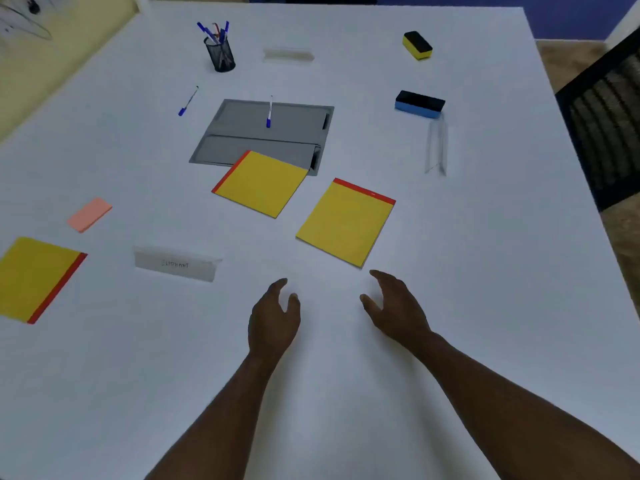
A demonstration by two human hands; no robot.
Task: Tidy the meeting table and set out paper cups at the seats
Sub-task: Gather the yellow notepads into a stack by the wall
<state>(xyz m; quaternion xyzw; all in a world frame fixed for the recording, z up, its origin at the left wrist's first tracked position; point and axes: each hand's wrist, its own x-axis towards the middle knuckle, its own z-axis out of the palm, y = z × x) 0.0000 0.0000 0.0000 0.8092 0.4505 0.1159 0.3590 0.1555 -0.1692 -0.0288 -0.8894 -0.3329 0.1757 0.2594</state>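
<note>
Over the near middle of the white table [485, 271], my left hand [273, 320] and my right hand [394, 310] hover open with nothing in them. Just beyond my right hand lies a yellow notepad [346, 221] with a red top strip. A second yellow notepad [261, 183] overlaps the front edge of a grey tray [242, 119]. A third yellow notepad [34, 277] lies at the left edge. One blue-capped pen [269, 112] rests on the tray, another pen [187, 101] lies left of it. No paper cups are in view.
A black mesh pen holder [220, 57] with several pens stands far left. A yellow eraser [417, 45] and a blue eraser [419, 104] sit far right. Clear name stands [177, 266] [437, 147] [288, 55], a pink sticky pad [90, 214], a dark chair [606, 116] at right.
</note>
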